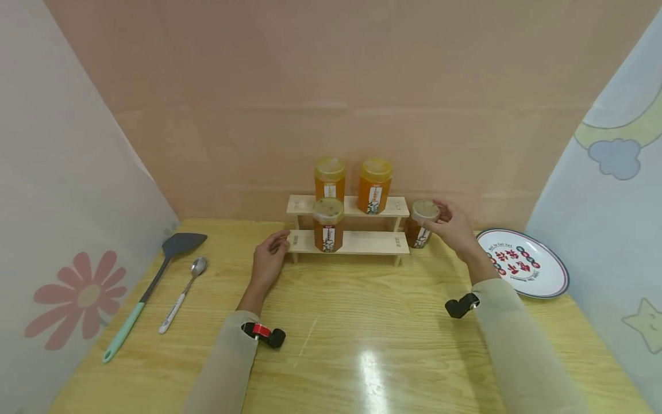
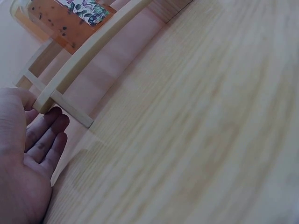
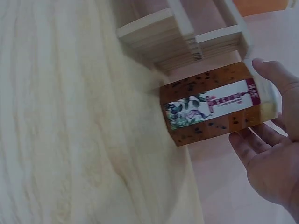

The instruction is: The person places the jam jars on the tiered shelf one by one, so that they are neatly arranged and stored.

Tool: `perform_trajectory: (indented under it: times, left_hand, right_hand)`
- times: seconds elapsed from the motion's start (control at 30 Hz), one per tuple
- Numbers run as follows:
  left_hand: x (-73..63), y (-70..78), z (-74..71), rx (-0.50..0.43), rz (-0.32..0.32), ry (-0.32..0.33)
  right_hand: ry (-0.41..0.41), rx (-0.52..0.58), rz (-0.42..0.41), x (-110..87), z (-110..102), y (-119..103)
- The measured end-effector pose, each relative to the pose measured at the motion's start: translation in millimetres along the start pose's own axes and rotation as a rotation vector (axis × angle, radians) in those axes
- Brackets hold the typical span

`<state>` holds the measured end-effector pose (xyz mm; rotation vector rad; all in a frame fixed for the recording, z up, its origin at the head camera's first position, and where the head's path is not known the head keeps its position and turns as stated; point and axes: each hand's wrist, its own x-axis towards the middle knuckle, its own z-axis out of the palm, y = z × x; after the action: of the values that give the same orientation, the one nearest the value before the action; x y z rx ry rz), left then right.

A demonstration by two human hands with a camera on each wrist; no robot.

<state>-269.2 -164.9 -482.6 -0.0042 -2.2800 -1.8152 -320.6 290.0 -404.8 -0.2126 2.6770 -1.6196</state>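
Observation:
A two-tier wooden rack stands near the back wall. At the left end of its lower board is my left hand; in the left wrist view the thumb and fingers pinch the board's corner. To the right of the rack, my right hand grips a dark amber jar around its pale lid. Dark specks and a white label show on this jar in the right wrist view. Whether its base touches the table cannot be told. A similar jar sits on the lower tier, left of centre.
Two yellow-lidded orange jars, a left one and a right one, stand on the upper tier. A white oval plate lies at the right. On the left lie a spatula with a green handle and a spoon.

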Motion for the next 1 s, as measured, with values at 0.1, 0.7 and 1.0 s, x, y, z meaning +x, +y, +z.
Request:
perform_trajectory:
  times: [0.1, 0.7, 1.0]
  left_hand:
    - [0.4, 0.3, 0.6, 0.006, 0.001, 0.001]
    - [-1.0, 0.7, 5.5, -0.011, -0.010, -0.003]
    - [0.5, -1.7, 1.4, 0.010, -0.015, -0.007]
  right_hand:
    - [0.009, 0.011, -0.016, 1.3, 5.0, 6.7]
    - [0.046, 0.010, -0.010, -6.7, 4.3, 11.4]
    - [0.045, 0.009, -0.003, -14.4, -5.1, 4.6]
